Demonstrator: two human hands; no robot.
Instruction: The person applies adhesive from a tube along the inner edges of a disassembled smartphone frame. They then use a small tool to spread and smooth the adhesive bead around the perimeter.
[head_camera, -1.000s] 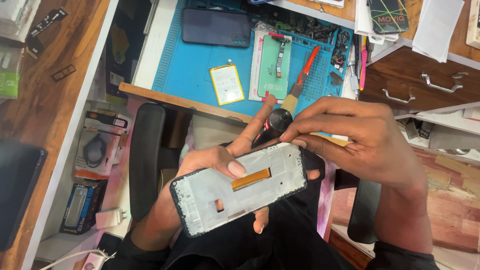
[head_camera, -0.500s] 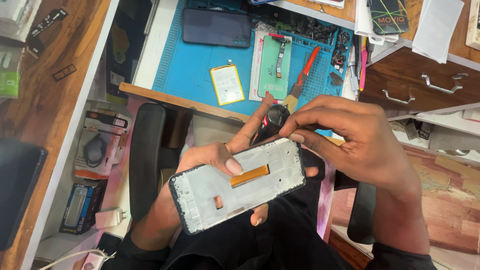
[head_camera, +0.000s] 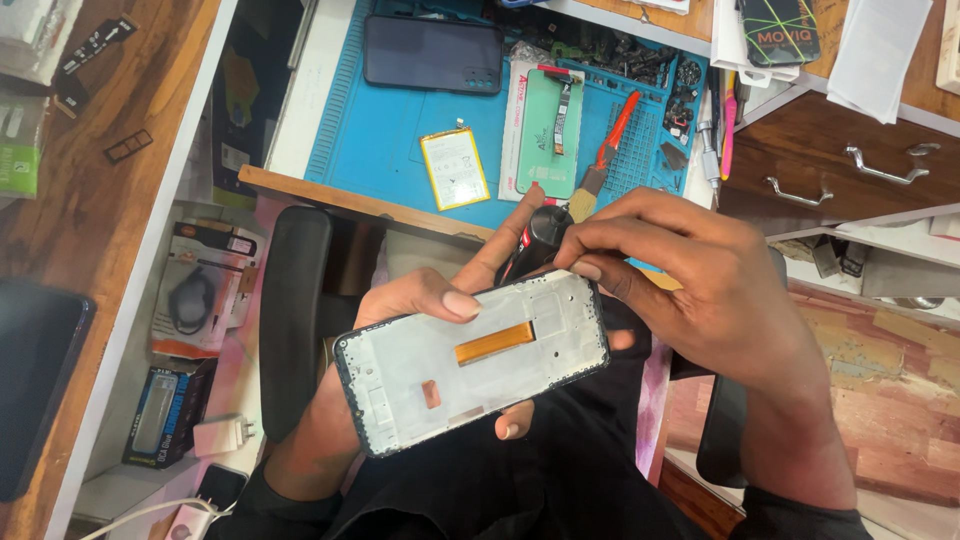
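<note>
**While both hands grip: phone frame and small tool over the lap**

As seen from the head camera, I find my left hand (head_camera: 420, 300) closed around the phone frame (head_camera: 472, 372), thumb laid across its upper edge and fingertips showing beneath the lower edge. The frame sits tilted above my lap, white inner side up, with an orange flex strip (head_camera: 496, 342) across its middle.

My right hand (head_camera: 690, 290) is pinched shut on a small black tool (head_camera: 545, 232), held at the frame's upper right corner. I cannot tell whether the tool's tip touches the frame.

Beyond the hands lies a blue work mat (head_camera: 385, 130) on the bench. On it rest a dark phone (head_camera: 432, 54), a yellow-edged battery (head_camera: 455, 168), a green panel (head_camera: 550, 130) and red-handled pliers (head_camera: 612, 135). To the right, a wooden drawer (head_camera: 850, 165) carries metal handles.
</note>
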